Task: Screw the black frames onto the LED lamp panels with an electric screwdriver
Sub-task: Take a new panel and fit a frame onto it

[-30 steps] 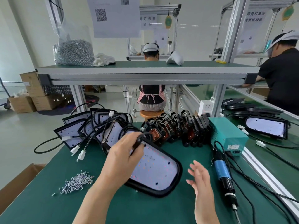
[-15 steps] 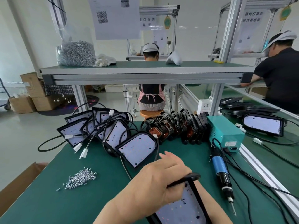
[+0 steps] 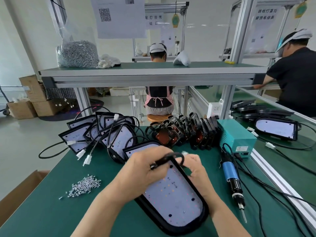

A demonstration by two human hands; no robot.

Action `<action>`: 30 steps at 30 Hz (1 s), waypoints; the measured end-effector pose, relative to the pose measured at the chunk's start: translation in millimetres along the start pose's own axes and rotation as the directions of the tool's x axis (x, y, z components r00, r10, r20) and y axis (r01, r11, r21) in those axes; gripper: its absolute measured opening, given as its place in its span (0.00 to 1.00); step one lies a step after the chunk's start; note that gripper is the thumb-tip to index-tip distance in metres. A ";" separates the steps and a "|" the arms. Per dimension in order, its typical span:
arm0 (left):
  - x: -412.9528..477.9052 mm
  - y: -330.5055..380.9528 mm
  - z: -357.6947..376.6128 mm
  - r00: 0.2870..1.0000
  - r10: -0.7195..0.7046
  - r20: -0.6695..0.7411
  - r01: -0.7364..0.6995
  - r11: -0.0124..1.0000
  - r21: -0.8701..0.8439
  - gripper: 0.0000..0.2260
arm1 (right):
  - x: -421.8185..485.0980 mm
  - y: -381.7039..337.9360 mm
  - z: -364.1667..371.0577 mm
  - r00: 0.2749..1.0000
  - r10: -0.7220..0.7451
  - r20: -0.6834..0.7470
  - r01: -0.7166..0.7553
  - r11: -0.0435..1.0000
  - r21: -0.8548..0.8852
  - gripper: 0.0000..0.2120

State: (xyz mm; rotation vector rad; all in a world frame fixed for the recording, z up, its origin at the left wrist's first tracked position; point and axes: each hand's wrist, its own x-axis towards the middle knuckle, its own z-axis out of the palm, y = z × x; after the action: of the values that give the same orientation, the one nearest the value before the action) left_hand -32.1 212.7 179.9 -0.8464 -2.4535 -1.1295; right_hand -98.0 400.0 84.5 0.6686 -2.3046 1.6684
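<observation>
While the lamp panel (image 3: 172, 199) is lying lengthwise in front of the person, white face up, ringed by its black frame (image 3: 206, 214) and with its near end resting on the green surface (image 3: 51, 211), both hands are working close together at its far end. The left hand (image 3: 145, 170) is curling its fingers round the black cable (image 3: 164, 159) that is looping over the panel's far tip. The right hand (image 3: 196, 170) is gripping the far right edge of the panel, fingers bent just beside that loop, though whether it is also pinching the cable I cannot tell. A small white connector (image 3: 185, 153) is showing blurred between the two hands. The electric screwdriver (image 3: 230, 175) is lying untouched on the surface just to the right of the right hand, its blue body toward the back and its bit pointing toward the person, with its cord running to a teal power box (image 3: 239, 134) behind it. A loose pile of screws (image 3: 83, 185) is sitting well to the left of the left forearm. Farther back, more panels (image 3: 75, 135) are leaning in an overlapping stack with their cables tangling, and a row of black-and-orange parts (image 3: 184, 132) is standing on edge between that stack and the box.
</observation>
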 end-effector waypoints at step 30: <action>-31.5 -61.0 88.4 0.685 -0.696 0.215 0.324 0.027 -0.946 0.22 | -55.5 -0.4 44.5 0.826 0.529 -0.194 -0.342 0.744 0.575 0.05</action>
State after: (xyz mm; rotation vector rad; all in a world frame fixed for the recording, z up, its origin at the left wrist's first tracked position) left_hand -48.7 237.0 71.9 0.2495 -1.4807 -2.9343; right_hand -45.5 371.0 46.2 -0.1461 -1.8413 2.4370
